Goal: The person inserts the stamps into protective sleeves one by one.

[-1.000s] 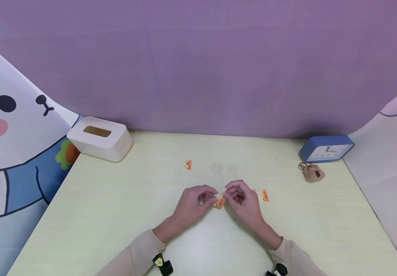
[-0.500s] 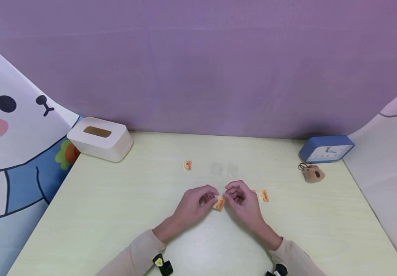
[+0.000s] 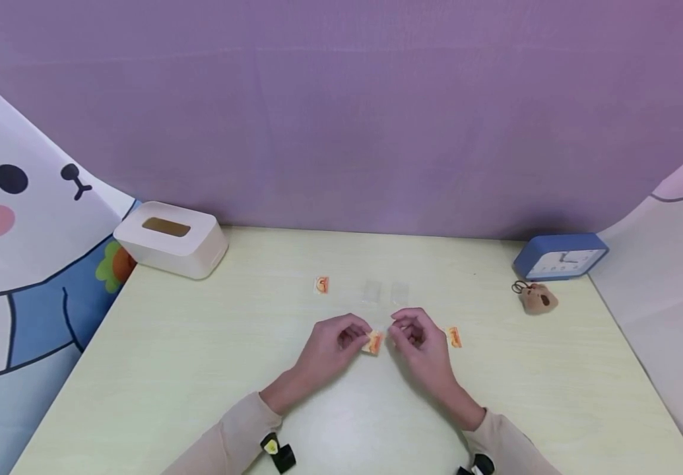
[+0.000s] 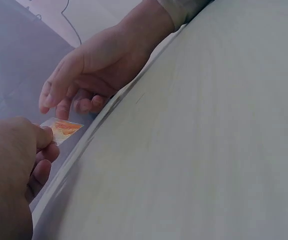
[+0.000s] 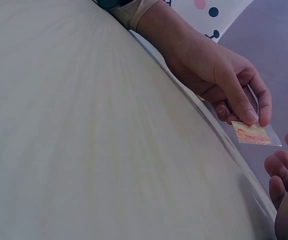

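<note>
Between its thumb and index finger, my left hand [image 3: 330, 344] pinches a small clear packet with an orange-and-yellow print [image 3: 373, 343]. The packet's free edge points toward my right hand [image 3: 421, 343], whose loosely curled fingers are just to its right, with a narrow gap. In the left wrist view, the packet [image 4: 64, 130] sticks out from the left fingertips below the right hand [image 4: 101, 62]. The right wrist view shows the packet [image 5: 254, 134] under the left hand's thumb, apart from the right fingers [image 5: 280, 170].
An orange-printed packet [image 3: 455, 337] lies right of my right hand, another [image 3: 321, 285] farther back at the left. Two clear squares [image 3: 372, 291] [image 3: 400, 293] lie beyond the hands. A white tissue box [image 3: 171, 241] stands back left; a blue clock [image 3: 561, 256] and brown plush charm [image 3: 538, 299] sit back right.
My left hand and its packet have moved slightly left, widening the gap between the hands. My right hand has shifted a little right, covering the packet edge that showed beside it.
</note>
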{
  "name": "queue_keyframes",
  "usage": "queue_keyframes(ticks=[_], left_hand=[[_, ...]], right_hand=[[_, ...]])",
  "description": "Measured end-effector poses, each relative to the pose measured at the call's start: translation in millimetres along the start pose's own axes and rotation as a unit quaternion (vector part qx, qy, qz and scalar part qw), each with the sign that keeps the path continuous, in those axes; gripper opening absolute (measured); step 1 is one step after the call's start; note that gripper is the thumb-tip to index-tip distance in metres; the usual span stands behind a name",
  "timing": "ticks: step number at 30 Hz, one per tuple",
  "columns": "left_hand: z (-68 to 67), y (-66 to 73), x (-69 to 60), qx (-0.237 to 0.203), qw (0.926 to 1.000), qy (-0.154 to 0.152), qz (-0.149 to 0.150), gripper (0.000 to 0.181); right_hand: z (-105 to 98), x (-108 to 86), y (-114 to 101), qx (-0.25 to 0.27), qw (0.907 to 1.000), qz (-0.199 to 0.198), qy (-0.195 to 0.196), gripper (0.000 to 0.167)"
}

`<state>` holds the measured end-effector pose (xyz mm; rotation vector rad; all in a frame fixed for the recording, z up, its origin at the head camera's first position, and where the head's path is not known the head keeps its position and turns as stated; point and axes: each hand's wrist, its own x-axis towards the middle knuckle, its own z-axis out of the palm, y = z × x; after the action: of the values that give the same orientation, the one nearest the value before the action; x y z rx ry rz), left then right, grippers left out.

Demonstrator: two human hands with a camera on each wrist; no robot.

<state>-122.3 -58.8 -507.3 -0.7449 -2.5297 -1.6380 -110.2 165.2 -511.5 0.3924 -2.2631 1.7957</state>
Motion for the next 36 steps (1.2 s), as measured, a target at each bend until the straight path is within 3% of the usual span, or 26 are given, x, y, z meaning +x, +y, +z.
queue_keyframes(ticks=[5,12,25,30,36], left_hand=[[-9.0,-10.5,6.9,0.025,0.9995,0.011,-0.015,0.015],[-22.6,-21.0,18.2,0.08,0.9958,0.03,-0.031,0.015],[-34.0,-32.5,34.7,0.192,0.9793,0.06,0.02,0.016],[-34.7,-39.9,39.4,0.218,0.9716,0.078,0.049,0.017],[-34.0,-46.3,43.7,0.245,0.9643,0.082,0.058,0.015]], right_hand=[[-3.4,-0.3,-1.0,0.003,0.9999,0.01,0.006,0.021],[-11.6,-0.8,4.0,-0.001,0.9998,-0.005,0.018,0.019],[-30.4,2.3,3.5,-0.04,0.9982,-0.022,0.038,0.016],[-40.2,4.0,5.4,-0.059,0.9969,-0.033,0.041,0.023],[-51.8,4.7,7.4,-0.07,0.9959,-0.033,0.046,0.026]])
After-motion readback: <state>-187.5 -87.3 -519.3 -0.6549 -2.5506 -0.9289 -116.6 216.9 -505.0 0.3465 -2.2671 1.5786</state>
